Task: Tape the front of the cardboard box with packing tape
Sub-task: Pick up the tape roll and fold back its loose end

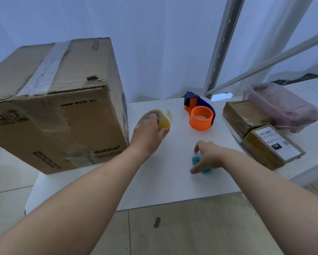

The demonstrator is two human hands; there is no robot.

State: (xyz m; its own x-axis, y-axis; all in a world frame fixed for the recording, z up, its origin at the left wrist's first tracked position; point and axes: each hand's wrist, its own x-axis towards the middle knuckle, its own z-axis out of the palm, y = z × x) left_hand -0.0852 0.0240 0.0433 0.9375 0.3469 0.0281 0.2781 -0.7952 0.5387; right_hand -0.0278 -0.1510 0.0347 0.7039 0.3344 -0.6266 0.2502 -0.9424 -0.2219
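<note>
Your left arm reached forward and slightly inward across the white counter (154,186), nearly straight from the elbow. Your left hand (147,137) lay palm down over the roll of yellow packing tape (159,119), with the fingers curled over its top rim and into the core and the thumb pressed to its outer side, so the hand was clamped on the roll. The roll sat tilted on the counter, just beside the right face of the cardboard box (58,115).

The box stood at the left of the counter, its near face turned toward you and a strip of old clear tape running along its top seam. Its near corner was crumpled and torn.

Your right arm came in from the lower right, bent slightly at the wrist. Your right hand (208,156) hovered palm down over a small teal object (197,161) on the counter, fingers loosely spread and arched around it, with thumb and forefinger at its sides. You could not tell from this angle whether they had closed on it.

Behind the hands, an orange and blue tape dispenser (200,114) rested on the counter, apart from both. At the right edge lay two wrapped brown parcels (257,133), one with a white label, and behind them a pink plastic bag (281,107).
</note>
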